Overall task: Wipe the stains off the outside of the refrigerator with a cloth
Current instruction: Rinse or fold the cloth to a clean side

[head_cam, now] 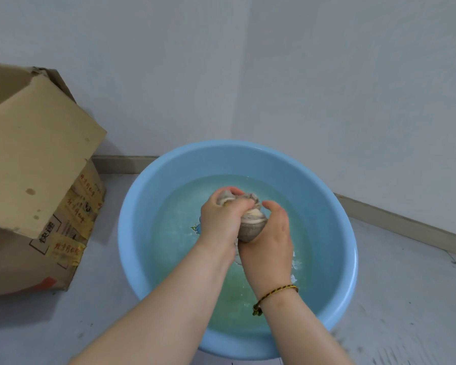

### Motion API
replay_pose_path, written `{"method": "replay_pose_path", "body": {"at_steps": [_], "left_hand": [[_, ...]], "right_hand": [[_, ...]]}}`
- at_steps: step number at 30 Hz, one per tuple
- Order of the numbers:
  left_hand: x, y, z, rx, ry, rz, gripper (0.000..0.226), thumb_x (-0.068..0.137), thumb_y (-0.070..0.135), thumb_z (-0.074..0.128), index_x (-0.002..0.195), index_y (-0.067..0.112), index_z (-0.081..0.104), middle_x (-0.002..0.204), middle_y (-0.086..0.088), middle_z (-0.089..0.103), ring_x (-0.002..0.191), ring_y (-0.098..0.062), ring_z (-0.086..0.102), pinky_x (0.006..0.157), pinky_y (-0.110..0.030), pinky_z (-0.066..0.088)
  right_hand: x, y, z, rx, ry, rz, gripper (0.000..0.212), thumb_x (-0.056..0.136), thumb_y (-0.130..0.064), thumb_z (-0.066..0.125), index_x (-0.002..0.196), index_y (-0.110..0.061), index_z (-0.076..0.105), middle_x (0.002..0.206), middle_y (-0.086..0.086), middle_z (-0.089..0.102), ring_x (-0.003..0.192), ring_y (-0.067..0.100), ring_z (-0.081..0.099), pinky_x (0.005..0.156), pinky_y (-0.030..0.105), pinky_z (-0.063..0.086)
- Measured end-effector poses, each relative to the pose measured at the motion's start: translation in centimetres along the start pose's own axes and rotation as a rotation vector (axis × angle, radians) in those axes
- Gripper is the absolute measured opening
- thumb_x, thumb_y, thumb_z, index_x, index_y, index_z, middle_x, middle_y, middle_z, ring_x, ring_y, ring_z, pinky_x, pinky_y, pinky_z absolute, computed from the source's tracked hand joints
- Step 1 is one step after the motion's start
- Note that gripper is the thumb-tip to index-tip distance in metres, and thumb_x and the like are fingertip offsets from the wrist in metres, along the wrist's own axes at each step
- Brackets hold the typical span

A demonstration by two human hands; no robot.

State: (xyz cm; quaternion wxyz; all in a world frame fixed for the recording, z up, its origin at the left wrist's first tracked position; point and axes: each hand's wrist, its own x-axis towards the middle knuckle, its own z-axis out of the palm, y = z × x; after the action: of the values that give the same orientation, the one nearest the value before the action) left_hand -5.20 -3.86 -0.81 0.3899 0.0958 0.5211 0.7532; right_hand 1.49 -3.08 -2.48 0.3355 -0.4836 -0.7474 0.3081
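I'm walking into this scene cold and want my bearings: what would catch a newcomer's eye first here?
First, the round light-blue plastic basin of water on the grey floor at the centre. Above the water, the left hand and right hand squeeze a bunched grey-beige cloth; a braided bracelet circles the right wrist. At left stands an open brown cardboard box with yellow tape, near the pale wall.

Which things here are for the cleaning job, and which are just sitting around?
For the job:
- bunched-up grey-beige cloth, squeezed by the left hand and right hand
- round light blue plastic basin with water in it

Just lying about:
- open brown cardboard box with yellow tape, on the floor left of the basin
- braided cord bracelet on the right wrist
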Motion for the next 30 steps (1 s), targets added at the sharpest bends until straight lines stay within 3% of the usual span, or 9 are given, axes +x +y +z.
{"method": "replay_pose_path", "body": {"at_steps": [2, 5, 7, 10, 17, 21, 24, 27, 30], "left_hand": [[0.0, -0.2, 0.0, 0.095, -0.031, 0.091, 0.023, 0.054, -0.001, 0.063, 0.049, 0.021, 0.058, 0.057, 0.003, 0.061, 0.051, -0.007, 0.058, 0.051, -0.016, 0.048], [0.3, -0.4, -0.5, 0.216, -0.098, 0.138, 0.040, 0.065, -0.013, 0.056, 0.042, 0.020, 0.055, 0.045, 0.007, 0.060, 0.055, -0.006, 0.062, 0.053, -0.016, 0.048], [0.6, -0.1, -0.6, 0.277, -0.164, 0.150, 0.030, 0.056, -0.006, 0.053, 0.042, 0.020, 0.052, 0.042, 0.004, 0.058, 0.051, -0.006, 0.061, 0.050, -0.013, 0.047], [0.8, 0.5, -0.9, 0.309, -0.237, 0.121, 0.013, 0.046, 0.001, 0.046, 0.048, 0.013, 0.050, 0.041, 0.001, 0.058, 0.047, -0.009, 0.059, 0.048, -0.013, 0.046], [1.4, 0.5, -1.3, 0.267, -0.316, 0.068, 0.017, 0.045, -0.002, 0.045, 0.042, 0.015, 0.051, 0.041, -0.003, 0.058, 0.046, -0.014, 0.058, 0.050, -0.016, 0.048], [1.5, 0.5, -1.7, 0.280, -0.337, 0.068, 0.017, 0.046, -0.001, 0.046, 0.042, 0.015, 0.051, 0.042, -0.003, 0.059, 0.046, -0.011, 0.058, 0.049, -0.015, 0.047], [1.7, 1.5, -1.2, 0.390, -0.415, 0.102, 0.017, 0.050, 0.006, 0.052, 0.044, 0.021, 0.056, 0.046, 0.001, 0.061, 0.050, -0.009, 0.059, 0.054, -0.016, 0.048], [2.0, 2.6, -0.9, 0.297, -0.497, 0.046, 0.028, 0.050, 0.021, 0.065, 0.077, 0.026, 0.060, 0.066, 0.003, 0.066, 0.062, -0.007, 0.060, 0.062, -0.017, 0.049], [2.0, 3.8, -2.0, 0.211, -0.519, -0.096, 0.069, 0.050, 0.042, 0.068, 0.116, 0.025, 0.056, 0.113, 0.003, 0.063, 0.104, -0.009, 0.059, 0.097, -0.027, 0.041]], "right_hand": [[0.0, 0.2, 0.1, 0.099, -0.161, 0.147, 0.048, 0.075, -0.006, 0.064, 0.119, -0.017, 0.048, 0.098, -0.002, 0.060, 0.087, 0.020, 0.058, 0.062, 0.016, 0.034], [0.4, 0.2, -0.1, 0.116, -0.375, 0.169, 0.018, 0.071, 0.000, 0.058, 0.071, -0.017, 0.052, 0.050, -0.009, 0.053, 0.053, 0.014, 0.054, 0.045, 0.016, 0.039], [0.6, -0.2, -0.1, 0.238, -0.465, 0.219, 0.030, 0.068, 0.008, 0.054, 0.056, -0.019, 0.048, 0.033, -0.009, 0.048, 0.033, 0.006, 0.048, 0.039, 0.015, 0.039], [0.6, -0.6, -0.1, 0.348, -0.504, 0.288, 0.042, 0.066, 0.017, 0.048, 0.041, -0.017, 0.043, 0.025, -0.009, 0.038, 0.023, 0.003, 0.037, 0.032, 0.009, 0.029], [0.6, -0.6, 0.3, 0.419, -0.524, 0.318, 0.042, 0.067, 0.017, 0.048, 0.042, -0.015, 0.040, 0.026, -0.011, 0.033, 0.023, 0.003, 0.034, 0.031, 0.008, 0.026], [0.5, -0.3, 0.4, 0.456, -0.593, 0.346, 0.048, 0.064, 0.015, 0.049, 0.028, -0.016, 0.043, 0.027, -0.012, 0.031, 0.023, 0.003, 0.031, 0.033, 0.008, 0.025], [0.7, -1.0, 0.0, 0.517, -0.551, 0.355, 0.025, 0.048, 0.001, 0.054, 0.037, -0.018, 0.044, 0.030, -0.012, 0.035, 0.026, 0.004, 0.031, 0.034, 0.009, 0.026], [1.5, -1.2, -0.5, 0.560, -0.514, 0.354, 0.022, 0.061, 0.005, 0.063, 0.056, -0.011, 0.048, 0.031, -0.010, 0.040, 0.028, 0.005, 0.038, 0.034, 0.013, 0.029], [2.8, -2.6, -2.2, 0.596, -0.500, 0.372, 0.019, 0.070, 0.003, 0.064, 0.069, -0.011, 0.052, 0.039, -0.009, 0.046, 0.034, 0.007, 0.043, 0.037, 0.020, 0.033]]}}
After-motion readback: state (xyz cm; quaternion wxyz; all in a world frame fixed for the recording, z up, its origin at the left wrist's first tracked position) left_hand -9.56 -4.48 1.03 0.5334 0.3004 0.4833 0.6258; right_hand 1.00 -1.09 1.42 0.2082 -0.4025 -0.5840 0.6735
